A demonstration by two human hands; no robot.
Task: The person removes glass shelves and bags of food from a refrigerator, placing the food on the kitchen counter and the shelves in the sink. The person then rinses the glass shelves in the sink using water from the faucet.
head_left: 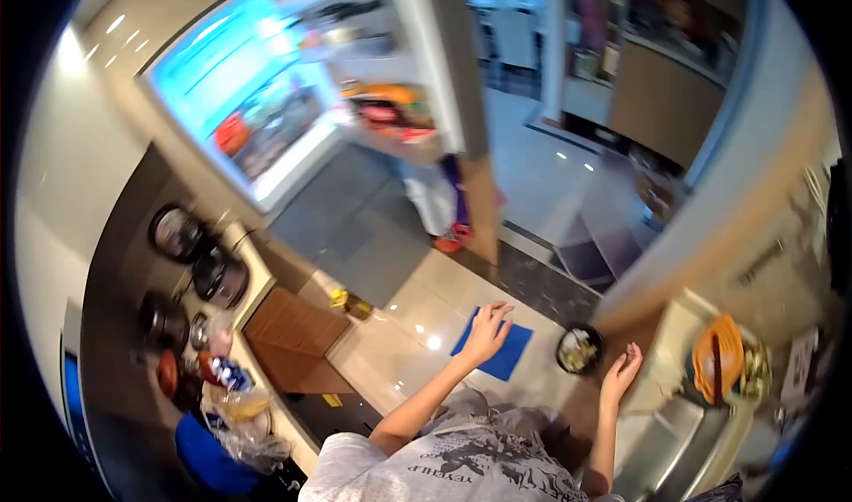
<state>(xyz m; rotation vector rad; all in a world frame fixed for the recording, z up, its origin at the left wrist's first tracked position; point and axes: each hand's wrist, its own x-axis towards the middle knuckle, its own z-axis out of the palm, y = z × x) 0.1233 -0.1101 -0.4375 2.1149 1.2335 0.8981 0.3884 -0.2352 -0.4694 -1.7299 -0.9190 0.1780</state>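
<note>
The person's left hand (488,332) is held out over the blue sheet (508,355) on the tiled floor, nothing visible in it, its fingers close together and the thumb apart. The right hand (624,373), just as bare of any load, is open with its fingers loosely curled, in front of the right-hand counter (676,324). Between the two hands, farther down, a round black bin (579,349) stands open, with pale and greenish scraps inside.

On that counter, toward its far end, sits an orange basket (717,358) with a dark brown strip across it and leafy greens (755,371) right beside; the steel sink (667,440) is set nearer the person.

Over on the left, the refrigerator (257,85) is wide open and lit blue. A red item (232,134) and bagged goods lie low inside, while orange and red packages (390,107) fill a door shelf; their labels are too blurred to read. Along the inner edge of the left-hand counter (257,276), a dark rice cooker (220,276) sits toward the far end, with clear plastic bags (248,422) nearer. The grey printed T-shirt (453,466) reads "YEYEHLP", upside down from here.
</note>
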